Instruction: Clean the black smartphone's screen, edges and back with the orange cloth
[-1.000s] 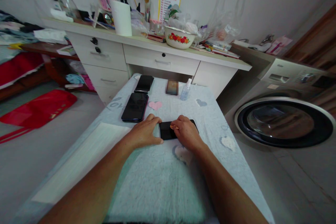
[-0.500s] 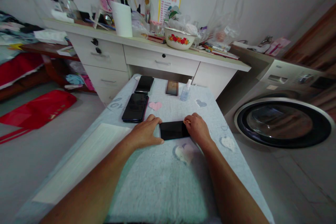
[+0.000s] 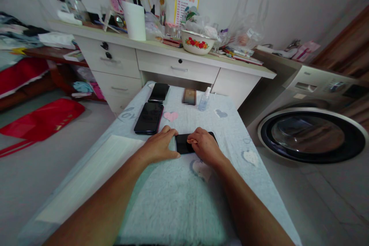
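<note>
A black smartphone (image 3: 181, 145) lies flat and sideways on the cloth-covered table. My left hand (image 3: 163, 144) grips its left end, thumb at the near corner and fingers at the far one. Over the middle of the screen, my right hand (image 3: 204, 144) is closed on a small orange-brown cloth (image 3: 191, 141), pressed against the glass; most of the cloth is hidden in the fingers. Beyond my left hand rests another dark phone (image 3: 148, 117), with a black folded-looking device (image 3: 158, 92) behind it. A clear spray bottle (image 3: 204, 100) stands upright near the table's far edge.
Beside the bottle is a small blurred-out item (image 3: 189, 96). A pale strip (image 3: 92, 178) lies along the table's left side. Behind stands a white desk (image 3: 178, 59) bearing a flowered bowl (image 3: 197, 43) and a paper roll (image 3: 134, 21). To the right is a washing machine (image 3: 317, 84).
My right hand has slid left with the cloth, from the phone's right end to the middle of its screen. The left hand and the phone have stayed put.
</note>
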Motion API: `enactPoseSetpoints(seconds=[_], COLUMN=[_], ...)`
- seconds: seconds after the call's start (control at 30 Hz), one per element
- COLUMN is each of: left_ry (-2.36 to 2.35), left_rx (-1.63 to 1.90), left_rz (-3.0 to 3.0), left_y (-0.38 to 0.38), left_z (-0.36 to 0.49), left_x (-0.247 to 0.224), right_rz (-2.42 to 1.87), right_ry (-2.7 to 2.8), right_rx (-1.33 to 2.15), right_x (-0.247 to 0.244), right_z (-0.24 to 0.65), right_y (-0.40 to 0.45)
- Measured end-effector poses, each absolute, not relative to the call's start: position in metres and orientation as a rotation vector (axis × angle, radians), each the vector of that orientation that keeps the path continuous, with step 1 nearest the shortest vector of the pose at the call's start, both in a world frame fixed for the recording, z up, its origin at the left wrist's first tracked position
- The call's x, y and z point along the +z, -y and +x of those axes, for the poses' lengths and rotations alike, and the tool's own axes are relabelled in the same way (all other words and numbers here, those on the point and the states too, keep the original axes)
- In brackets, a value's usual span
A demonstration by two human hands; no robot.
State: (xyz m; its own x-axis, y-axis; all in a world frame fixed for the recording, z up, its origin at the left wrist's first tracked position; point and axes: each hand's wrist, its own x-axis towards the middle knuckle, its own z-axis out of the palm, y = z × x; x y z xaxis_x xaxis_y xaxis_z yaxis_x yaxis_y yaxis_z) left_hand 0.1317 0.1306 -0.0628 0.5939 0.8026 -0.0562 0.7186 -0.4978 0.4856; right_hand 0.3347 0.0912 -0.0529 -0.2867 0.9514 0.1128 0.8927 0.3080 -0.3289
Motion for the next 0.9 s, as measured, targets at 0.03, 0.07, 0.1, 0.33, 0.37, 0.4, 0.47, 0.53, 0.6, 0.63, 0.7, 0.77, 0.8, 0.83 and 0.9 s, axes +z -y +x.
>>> enactPoseSetpoints(seconds=[0.03,0.07,0.1,0.33,0.37,0.4,0.47,0.53,0.6,0.63,0.7,0.77,0.8,0.83,0.9], left_ry=[-1.209,-1.208,-1.205,-1.210,-1.210,-1.214,-1.221,-1.219,-1.215,-1.215,-1.219,-1.220,-1.220,-1.222,-1.222], left_rx=[0.249,0.255,0.259,0.259,0.258,0.255,0.245,0.238,0.233,0.229,0.219,0.214,0.216,0.217,0.218], left_rz=[2.364,2.367,2.368,2.368,2.372,2.373,2.373,2.372,2.369,2.366,2.357,2.356,2.357,2.358,2.357], left_y=[-0.131,-0.130,-0.130,-0.130,-0.131,-0.131,-0.131,-0.131,-0.131,-0.131,-0.131,-0.131,-0.131,-0.131,-0.130], left_z=[0.132,0.131,0.131,0.131,0.131,0.131,0.131,0.131,0.131,0.131,0.131,0.131,0.131,0.131,0.131], left_x=[-0.063,-0.063,-0.063,-0.063,-0.063,-0.064,-0.064,-0.063,-0.063,-0.062,-0.061,-0.061,-0.061,-0.060,-0.060], right_rz=[-1.625,-1.580,-1.536,-1.395,-1.398,-1.410,-1.451,-1.500,-1.551,-1.587,-1.665,-1.753,-1.796,-1.840,-1.908], right_ry=[2.306,2.321,2.337,2.420,2.426,2.429,2.422,2.402,2.372,2.357,2.329,2.293,2.272,2.250,2.213], right_rx=[0.330,0.367,0.401,0.536,0.543,0.544,0.530,0.500,0.458,0.438,0.404,0.377,0.360,0.338,0.280], right_x=[-0.052,-0.051,-0.051,-0.045,-0.044,-0.043,-0.042,-0.042,-0.042,-0.043,-0.043,-0.044,-0.044,-0.044,-0.045], right_z=[0.335,0.336,0.336,0.334,0.335,0.336,0.340,0.347,0.354,0.357,0.364,0.368,0.370,0.371,0.372], right_y=[-0.090,-0.090,-0.089,-0.083,-0.082,-0.082,-0.083,-0.085,-0.088,-0.089,-0.092,-0.094,-0.095,-0.095,-0.097])
